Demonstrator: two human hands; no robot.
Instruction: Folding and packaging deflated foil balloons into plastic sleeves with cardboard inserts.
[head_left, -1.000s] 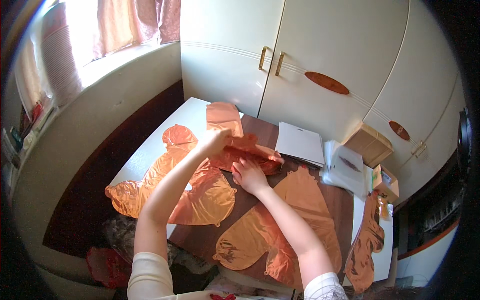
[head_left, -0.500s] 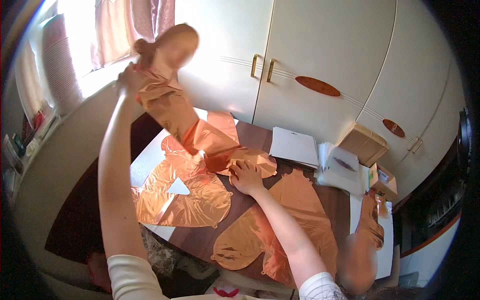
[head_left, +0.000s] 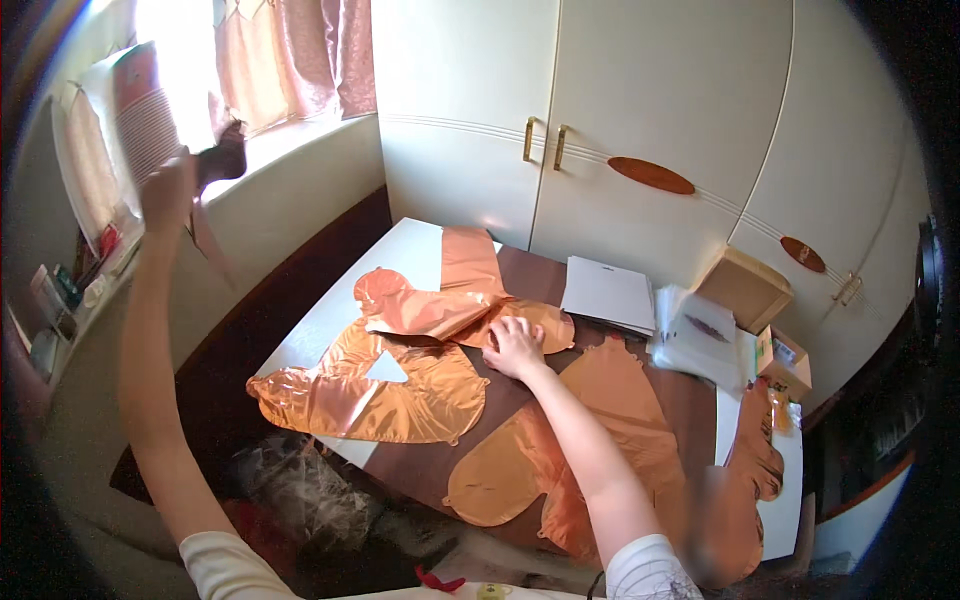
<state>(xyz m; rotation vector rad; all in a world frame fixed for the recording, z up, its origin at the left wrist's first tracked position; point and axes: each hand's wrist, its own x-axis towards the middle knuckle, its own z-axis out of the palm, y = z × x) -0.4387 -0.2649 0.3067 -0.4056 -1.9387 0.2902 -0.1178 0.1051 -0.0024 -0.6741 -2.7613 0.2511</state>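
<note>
My left hand (head_left: 168, 190) is raised at the upper left by the window, closed round a foil balloon (head_left: 224, 158) that looks dark against the light; a thin strip of it hangs below. Low over the table, my right hand (head_left: 516, 348) rests with bent, slightly spread fingers on a flat copper-coloured foil balloon (head_left: 462, 312). Beside it lies an A-shaped copper foil balloon (head_left: 330, 400) with a triangular hole. Another flat foil balloon (head_left: 620, 400) spreads under my right forearm, and one more (head_left: 750, 470) lies at the table's right end.
The table (head_left: 425, 465) has a dark middle and white ends. Stacked white sheets (head_left: 610, 292), clear plastic sleeves (head_left: 700, 335) and cardboard boxes (head_left: 745, 285) stand along its far right side. White cupboards (head_left: 460, 60) rise behind. Crumpled clear plastic (head_left: 300, 490) lies below the near edge.
My left hand has swung further left and down toward the windowsill, carrying its balloon off the ones on the table. My right hand stays on the foil; the view has shifted slightly.
</note>
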